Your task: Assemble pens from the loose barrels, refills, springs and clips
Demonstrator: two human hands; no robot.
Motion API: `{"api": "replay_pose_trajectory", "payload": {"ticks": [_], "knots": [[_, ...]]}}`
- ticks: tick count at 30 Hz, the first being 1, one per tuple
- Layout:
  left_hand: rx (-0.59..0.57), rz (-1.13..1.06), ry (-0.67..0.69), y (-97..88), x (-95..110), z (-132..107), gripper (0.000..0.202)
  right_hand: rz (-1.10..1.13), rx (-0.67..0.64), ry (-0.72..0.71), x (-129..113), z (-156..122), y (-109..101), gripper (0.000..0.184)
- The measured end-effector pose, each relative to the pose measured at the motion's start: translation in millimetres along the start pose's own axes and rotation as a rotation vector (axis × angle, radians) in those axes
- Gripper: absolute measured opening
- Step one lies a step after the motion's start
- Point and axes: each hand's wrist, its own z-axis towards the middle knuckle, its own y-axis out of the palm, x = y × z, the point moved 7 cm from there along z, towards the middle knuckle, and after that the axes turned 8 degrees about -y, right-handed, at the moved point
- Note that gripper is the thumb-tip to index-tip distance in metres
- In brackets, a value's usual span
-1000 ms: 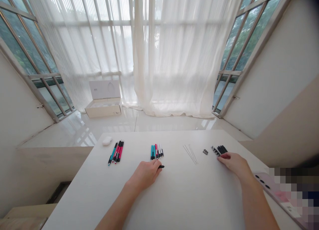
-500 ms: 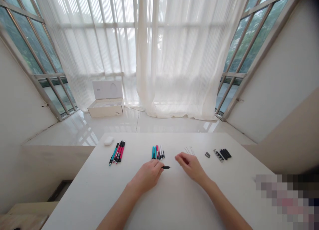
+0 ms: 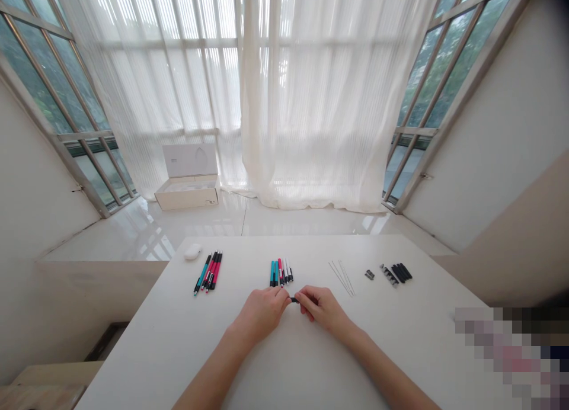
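Observation:
My left hand (image 3: 265,309) is closed around a pen (image 3: 294,300), whose short black front part shows between my two hands. At that front end, the fingers of my right hand (image 3: 325,309) pinch together and hide the tip. Whether a small part is also between the right fingers is hidden. Just beyond my left hand lie turquoise pen barrels (image 3: 274,272), a red barrel (image 3: 280,270) and thin white and black pieces (image 3: 288,272). Thin refills (image 3: 341,278) lie past my right hand.
Several assembled turquoise and red pens (image 3: 209,272) lie to the left, near a white rounded case (image 3: 192,252). Small metallic pieces (image 3: 370,275), grey clips (image 3: 389,275) and black grips (image 3: 402,272) lie on the right of the white table (image 3: 155,351). An open box (image 3: 189,198) stands behind.
My right hand has moved left, and its fingers have closed at the pen's front end, covering the tip. My left hand stays in nearly the same place.

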Motion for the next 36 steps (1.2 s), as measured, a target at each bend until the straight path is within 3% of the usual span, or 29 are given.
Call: {"api": "replay_pose_trajectory", "payload": {"ticks": [7, 14, 18, 25, 36], "knots": [[-0.051, -0.077, -0.07, 0.7, -6, 0, 0.016, 0.055, 0.055, -0.044, -4, 1, -1, 0.012], [-0.031, -0.083, -0.029, 1.0, -3, 0, 0.016, 0.084, 0.002, 0.006, -4, -1, 0, 0.022], [-0.016, -0.108, -0.046, 0.6, -4, 0, 0.017, 0.027, -0.044, 0.009, -6, -2, 1, 0.037], [0.009, -0.064, 0.026, 0.0, 0, -1, 0.022, 0.063, 0.027, -0.062, -7, 0, -4, 0.014], [-0.006, -0.049, -0.005, 3.6, -3, 0, 0.014, 0.122, -0.014, 0.033, -12, -5, 5, 0.025]]}}
